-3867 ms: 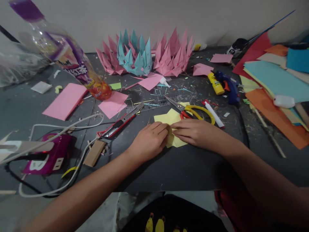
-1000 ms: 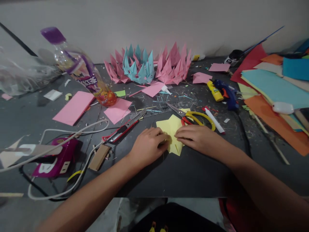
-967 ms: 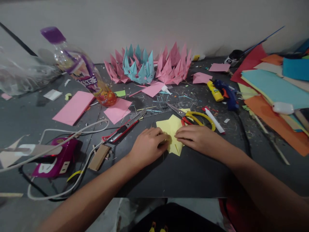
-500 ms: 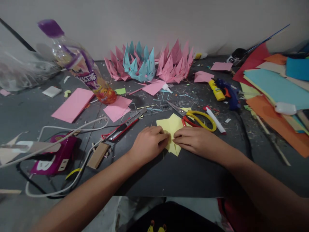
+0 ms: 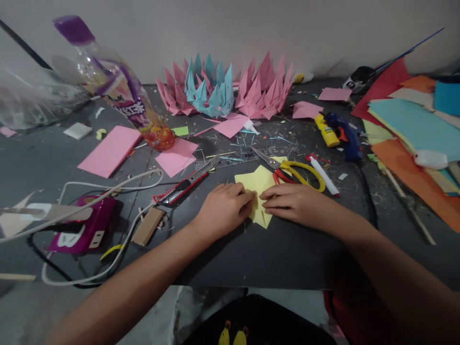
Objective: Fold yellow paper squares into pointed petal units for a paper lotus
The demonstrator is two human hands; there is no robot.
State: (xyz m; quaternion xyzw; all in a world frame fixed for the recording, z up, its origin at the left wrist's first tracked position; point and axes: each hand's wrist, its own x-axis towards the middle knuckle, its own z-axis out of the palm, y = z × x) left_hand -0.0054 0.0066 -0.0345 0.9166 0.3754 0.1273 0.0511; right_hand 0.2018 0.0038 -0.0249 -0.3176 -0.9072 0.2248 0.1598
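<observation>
A pale yellow sheet of folded paper (image 5: 258, 178) lies on the dark table in front of me, its creases and pointed corners showing. My left hand (image 5: 230, 206) is closed on its left side, with curled fingers and the thumb near the middle fold. From the other side my right hand (image 5: 296, 202) pinches the paper, fingers together and their tips close to the same fold. Just beyond it rest scissors (image 5: 304, 175) with yellow and red handles, blades apart. A red and black utility knife (image 5: 187, 184) lies to the left.
Pink and blue folded-paper crowns (image 5: 210, 91) stand at the back. A drink bottle (image 5: 125, 96) and a purple power socket block (image 5: 86, 225) with loose cables are on the left. On the right are a glue gun (image 5: 350, 139), a yellow glue bottle (image 5: 327, 132) and coloured paper sheets (image 5: 413, 124).
The view has shifted slightly, so things appear a little higher. Both hands stay at the yellow paper with almost the same grip; the fingertips have moved only slightly.
</observation>
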